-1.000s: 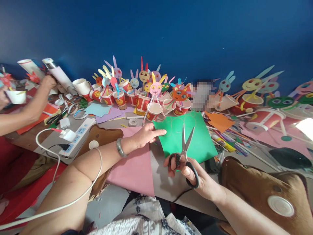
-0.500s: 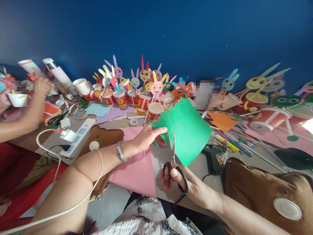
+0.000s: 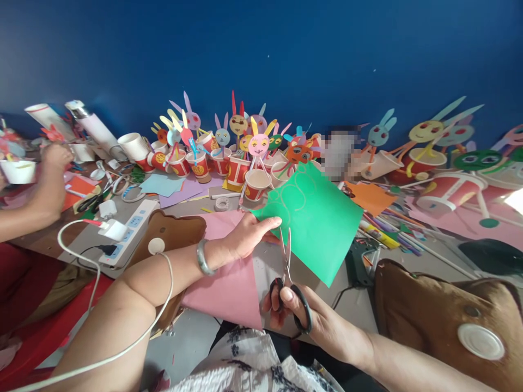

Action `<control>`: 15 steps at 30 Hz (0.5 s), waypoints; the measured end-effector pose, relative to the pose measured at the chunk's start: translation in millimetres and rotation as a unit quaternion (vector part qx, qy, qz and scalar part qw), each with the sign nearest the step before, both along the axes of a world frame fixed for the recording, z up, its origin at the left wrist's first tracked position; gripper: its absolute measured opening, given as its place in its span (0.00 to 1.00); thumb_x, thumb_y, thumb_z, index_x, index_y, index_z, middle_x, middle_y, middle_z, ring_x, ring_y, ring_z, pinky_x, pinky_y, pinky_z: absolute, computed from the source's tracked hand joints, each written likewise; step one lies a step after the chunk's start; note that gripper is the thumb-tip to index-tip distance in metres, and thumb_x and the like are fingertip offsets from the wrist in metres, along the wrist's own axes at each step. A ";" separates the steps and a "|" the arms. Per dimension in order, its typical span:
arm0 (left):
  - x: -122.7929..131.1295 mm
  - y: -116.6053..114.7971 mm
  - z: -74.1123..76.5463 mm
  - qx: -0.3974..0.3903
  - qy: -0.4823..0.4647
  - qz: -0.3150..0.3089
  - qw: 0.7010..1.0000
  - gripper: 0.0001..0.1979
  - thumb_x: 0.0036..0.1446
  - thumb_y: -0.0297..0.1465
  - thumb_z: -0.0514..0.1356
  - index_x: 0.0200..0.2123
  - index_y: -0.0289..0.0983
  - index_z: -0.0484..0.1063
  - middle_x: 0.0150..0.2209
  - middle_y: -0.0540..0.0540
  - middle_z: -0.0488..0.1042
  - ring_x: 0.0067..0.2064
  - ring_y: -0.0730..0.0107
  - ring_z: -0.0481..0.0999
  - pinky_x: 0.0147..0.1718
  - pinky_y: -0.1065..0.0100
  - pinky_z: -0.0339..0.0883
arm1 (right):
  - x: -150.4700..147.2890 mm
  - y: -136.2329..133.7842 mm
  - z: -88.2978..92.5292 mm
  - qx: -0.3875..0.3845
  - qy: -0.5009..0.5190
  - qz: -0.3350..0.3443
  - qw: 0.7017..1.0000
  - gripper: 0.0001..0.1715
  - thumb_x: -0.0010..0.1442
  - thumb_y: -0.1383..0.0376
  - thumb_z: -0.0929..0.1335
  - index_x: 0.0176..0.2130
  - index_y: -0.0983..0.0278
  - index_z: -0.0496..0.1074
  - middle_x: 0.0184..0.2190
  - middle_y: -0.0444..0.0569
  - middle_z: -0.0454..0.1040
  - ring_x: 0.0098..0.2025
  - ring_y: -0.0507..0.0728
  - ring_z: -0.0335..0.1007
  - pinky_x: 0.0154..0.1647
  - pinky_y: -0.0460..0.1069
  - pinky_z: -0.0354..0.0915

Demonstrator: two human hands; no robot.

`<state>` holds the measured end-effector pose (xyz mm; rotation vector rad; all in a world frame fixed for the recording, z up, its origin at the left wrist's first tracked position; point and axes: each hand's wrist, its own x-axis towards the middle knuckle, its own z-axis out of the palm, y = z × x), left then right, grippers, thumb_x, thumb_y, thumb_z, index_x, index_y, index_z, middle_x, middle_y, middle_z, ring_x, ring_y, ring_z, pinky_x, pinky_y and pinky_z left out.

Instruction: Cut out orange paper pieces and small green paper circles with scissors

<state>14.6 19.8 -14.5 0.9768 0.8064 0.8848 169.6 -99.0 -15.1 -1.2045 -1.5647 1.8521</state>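
My left hand [image 3: 249,235] pinches the near left corner of a green paper sheet [image 3: 316,220] and holds it lifted and tilted above the table. Pencilled circles show on the sheet. My right hand [image 3: 304,313] has its thumb and fingers through the black handles of a pair of scissors [image 3: 288,275]. The blades point up and meet the green sheet's lower edge just right of my left thumb. A pink paper sheet [image 3: 229,283] lies on the table under both hands.
Several paper-cup figures with coloured paper faces and ears [image 3: 253,158] line the blue wall. A brown cushion [image 3: 441,316] lies at right, another [image 3: 171,231] at left beside a power strip [image 3: 131,228]. Another person's hand [image 3: 53,163] works at far left. Pens and orange paper [image 3: 370,198] lie beyond.
The green sheet was lifted off the table and tilted up by my left hand. My right hand swung the scissors left and brought the blades to the sheet's lower edge.
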 end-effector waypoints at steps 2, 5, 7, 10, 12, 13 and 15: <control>1.3 -1.4 0.8 -0.001 0.001 -0.019 1.000 0.15 0.49 0.40 0.69 0.29 0.34 0.74 0.25 0.50 0.74 0.30 0.70 0.75 0.35 0.62 0.74 | -1.4 -2.5 0.7 -0.018 0.003 -0.020 1.000 0.40 0.61 0.34 0.57 0.33 0.66 0.71 0.26 0.46 0.69 0.28 0.52 0.64 0.33 0.47 0.64; 2.3 -2.6 1.4 0.005 0.008 -0.020 1.000 0.16 0.50 0.42 0.68 0.29 0.34 0.74 0.25 0.51 0.73 0.29 0.72 0.73 0.36 0.64 0.74 | -1.7 -6.1 2.4 -0.031 0.006 -0.031 0.999 0.40 0.61 0.34 0.57 0.33 0.66 0.71 0.25 0.46 0.69 0.27 0.52 0.64 0.32 0.47 0.64; 2.9 -3.3 1.4 0.019 0.013 -0.011 1.000 0.16 0.51 0.42 0.67 0.29 0.34 0.73 0.24 0.51 0.72 0.28 0.73 0.72 0.36 0.64 0.73 | -1.1 -8.2 3.5 -0.029 0.007 -0.026 0.999 0.40 0.61 0.34 0.57 0.34 0.66 0.71 0.26 0.47 0.70 0.29 0.53 0.66 0.34 0.48 0.66; 4.2 -4.4 1.0 0.051 0.006 0.015 0.999 0.16 0.51 0.42 0.67 0.29 0.34 0.73 0.25 0.51 0.71 0.29 0.73 0.72 0.35 0.65 0.73 | -1.2 -10.4 3.7 -0.015 0.004 -0.016 1.000 0.39 0.63 0.35 0.57 0.34 0.66 0.70 0.28 0.50 0.72 0.32 0.55 0.69 0.37 0.50 0.67; 4.9 -5.2 0.3 0.070 -0.002 0.031 0.997 0.15 0.51 0.42 0.67 0.30 0.35 0.74 0.27 0.51 0.72 0.30 0.72 0.72 0.33 0.66 0.72 | -2.2 -11.1 3.0 0.000 0.000 -0.012 1.000 0.38 0.64 0.36 0.56 0.35 0.66 0.70 0.29 0.50 0.73 0.33 0.56 0.70 0.38 0.50 0.68; 5.0 -5.6 -0.3 0.078 -0.004 0.036 0.996 0.15 0.51 0.42 0.67 0.31 0.35 0.74 0.28 0.51 0.73 0.30 0.73 0.71 0.32 0.67 0.71 | -2.9 -11.2 2.5 0.013 -0.004 -0.014 1.000 0.38 0.65 0.36 0.55 0.34 0.66 0.70 0.29 0.50 0.72 0.33 0.56 0.69 0.38 0.50 0.68; 4.8 -6.4 -1.7 0.096 -0.003 0.042 0.995 0.15 0.52 0.42 0.67 0.30 0.35 0.74 0.27 0.51 0.72 0.29 0.75 0.69 0.30 0.69 0.68 | -3.8 -11.0 1.6 0.049 -0.015 -0.027 0.998 0.38 0.65 0.37 0.55 0.33 0.65 0.70 0.30 0.50 0.72 0.34 0.56 0.69 0.39 0.50 0.67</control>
